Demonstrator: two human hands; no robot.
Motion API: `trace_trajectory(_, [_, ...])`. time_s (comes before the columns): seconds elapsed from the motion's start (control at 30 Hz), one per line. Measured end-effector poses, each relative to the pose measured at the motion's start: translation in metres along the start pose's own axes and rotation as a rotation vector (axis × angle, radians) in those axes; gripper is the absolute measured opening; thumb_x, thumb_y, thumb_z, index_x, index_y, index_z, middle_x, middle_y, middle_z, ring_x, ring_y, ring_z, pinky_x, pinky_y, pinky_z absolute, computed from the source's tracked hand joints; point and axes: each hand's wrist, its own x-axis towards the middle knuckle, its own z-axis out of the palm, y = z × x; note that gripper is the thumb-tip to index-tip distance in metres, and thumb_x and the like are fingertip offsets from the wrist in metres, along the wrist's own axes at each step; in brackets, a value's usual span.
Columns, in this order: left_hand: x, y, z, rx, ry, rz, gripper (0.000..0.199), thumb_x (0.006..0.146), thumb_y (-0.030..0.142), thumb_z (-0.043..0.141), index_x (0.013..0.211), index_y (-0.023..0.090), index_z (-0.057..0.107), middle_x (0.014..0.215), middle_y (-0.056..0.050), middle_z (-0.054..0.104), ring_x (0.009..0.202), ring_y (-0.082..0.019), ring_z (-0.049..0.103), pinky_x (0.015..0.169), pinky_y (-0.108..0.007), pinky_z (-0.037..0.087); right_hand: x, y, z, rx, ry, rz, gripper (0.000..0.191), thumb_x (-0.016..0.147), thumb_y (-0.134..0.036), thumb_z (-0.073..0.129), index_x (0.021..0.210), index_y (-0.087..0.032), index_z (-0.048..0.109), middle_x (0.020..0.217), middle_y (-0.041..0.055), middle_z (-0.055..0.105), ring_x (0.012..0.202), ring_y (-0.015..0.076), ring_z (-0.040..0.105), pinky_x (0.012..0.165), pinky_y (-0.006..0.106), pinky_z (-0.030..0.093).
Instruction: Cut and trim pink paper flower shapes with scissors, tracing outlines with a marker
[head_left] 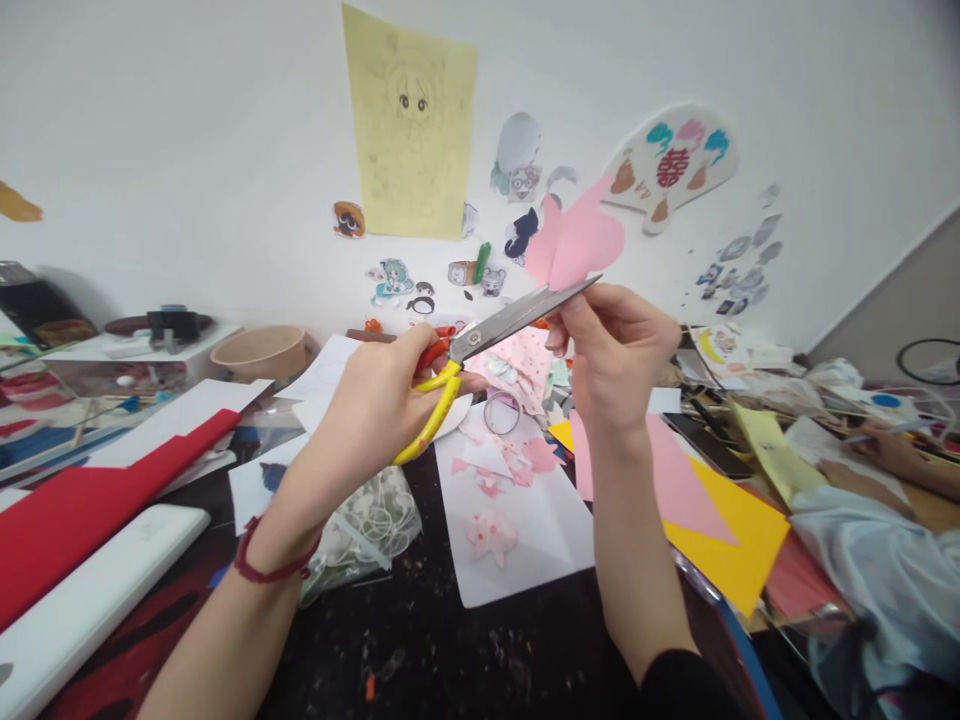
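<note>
The pink paper cutout [581,240] stands just above the forward half of the scissors [484,335], its lower end meeting the blades near their tips — that meeting line is the relation that counts here. The scissors' long axis runs from the yellow and red handles on the left, slanting up and away to the tips on the right, while the cutout's lobes fan upward from it, roughly crosswise to the blades. The left hand [394,390] is curled around the handle end of the scissors, the thumb at the red-lined loop; the blades lie almost together, with little gap to be seen, and I cannot tell whether any paper sits between them. The right hand [619,340] is the nearer one to the cutout: its thumb and forefinger are drawn together just beneath the scissors' tips and seem to pinch the paper's lower edge — the exact contact is hidden by the steel. From those fingertips, the body of the cutout lies up and slightly to the left, beyond the blades. Well below the scissors, a white sheet of paper [536,570] carries pink scraps [525,460] and a spotted pink star-like cutout [491,535].
</note>
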Motion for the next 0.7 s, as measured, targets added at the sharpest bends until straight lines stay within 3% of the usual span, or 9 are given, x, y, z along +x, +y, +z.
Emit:
trace_trajectory(0.4, [-0.0015,0.0024,0.0008,0.013,-0.019,-0.025,0.045,0.083,0.052,0.063,0.068,0.023,0.032,0.057,0.005,0.041,0.054,-0.011,0.034,0.054,-0.026,0.024,-0.0034,0.0015,0.0057,-0.022,0.066,0.045,0.008,0.08,-0.034,0.079,0.079,-0.027,0.075,0.062,-0.0043,0.067,0.047,0.0094,0.058,0.042,0.026,0.048])
trace_trajectory(0.7, [-0.0014,-0.0001,0.0065,0.031,-0.019,-0.029,0.041,0.086,0.051,0.059,0.07,0.022,0.035,0.065,0.002,0.049,0.059,-0.012,0.04,0.057,-0.027,0.024,-0.0062,0.0066,0.0104,0.077,0.097,0.032,0.004,0.083,-0.024,0.075,0.083,-0.027,0.077,0.065,-0.0055,0.069,0.048,0.0084,0.059,0.043,0.024,0.046])
